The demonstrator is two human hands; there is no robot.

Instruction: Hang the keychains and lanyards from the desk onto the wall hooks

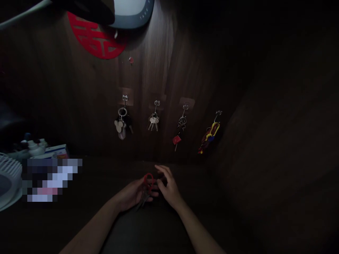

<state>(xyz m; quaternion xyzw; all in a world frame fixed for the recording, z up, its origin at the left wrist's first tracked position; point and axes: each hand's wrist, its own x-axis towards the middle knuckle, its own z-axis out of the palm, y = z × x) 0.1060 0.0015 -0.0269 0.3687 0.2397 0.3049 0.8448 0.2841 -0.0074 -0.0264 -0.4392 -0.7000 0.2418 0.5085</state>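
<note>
A pair of scissors point(146, 190) with red handle loops lies across the palm and fingers of my left hand point(134, 194). The blades point down toward me, and the loops stand at the top. My right hand point(169, 188) is just to the right, its fingers apart and curved toward the red loops. Whether its thumb tip touches the scissors I cannot tell in the dim light. Both hands are above a dark wooden surface point(143, 233).
Several hooks on the wooden wall behind hold key bunches point(153, 121) and a braided cord point(210, 135). Higher up are a red round ornament point(106, 51) and a cap point(132, 17). At left stand a white fan point(10, 180), bottles point(35, 148) and boxes point(59, 150).
</note>
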